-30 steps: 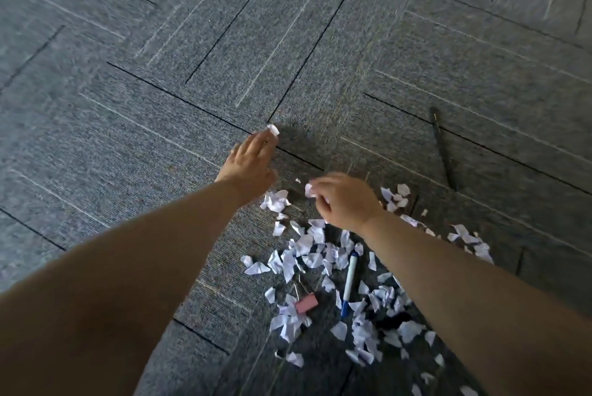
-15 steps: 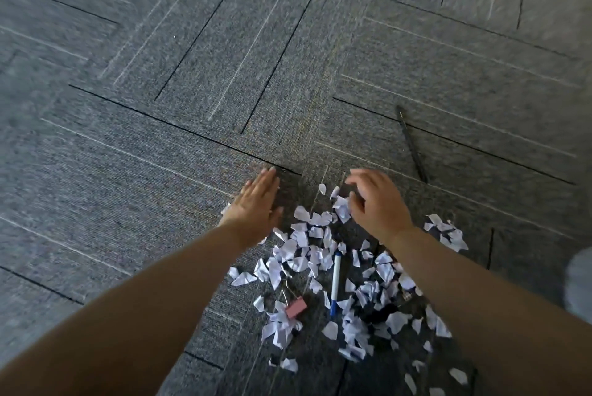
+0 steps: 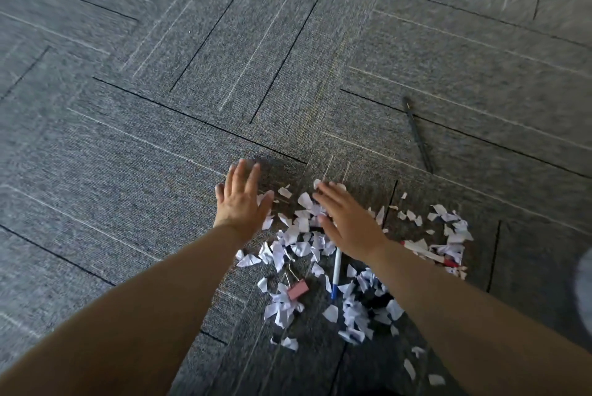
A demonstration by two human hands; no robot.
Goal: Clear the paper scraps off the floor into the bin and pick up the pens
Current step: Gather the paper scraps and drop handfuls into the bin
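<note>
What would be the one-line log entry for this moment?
left hand: open, flat | right hand: open, over white paper scraps | blue-capped white pen: on carpet | black pen: apart, untouched

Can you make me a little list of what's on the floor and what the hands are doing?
floor: grey carpet tiles
paper scraps: many white bits, scattered in a loose heap
white and blue pen: lying among the scraps
black pen: lying apart, further away on the right
pink binder clip: among the scraps
red thing: at the heap's right edge, too blurred to name
left hand: open, flat, at the heap's left edge
right hand: open, spread over the scraps
bin: not in view
</note>
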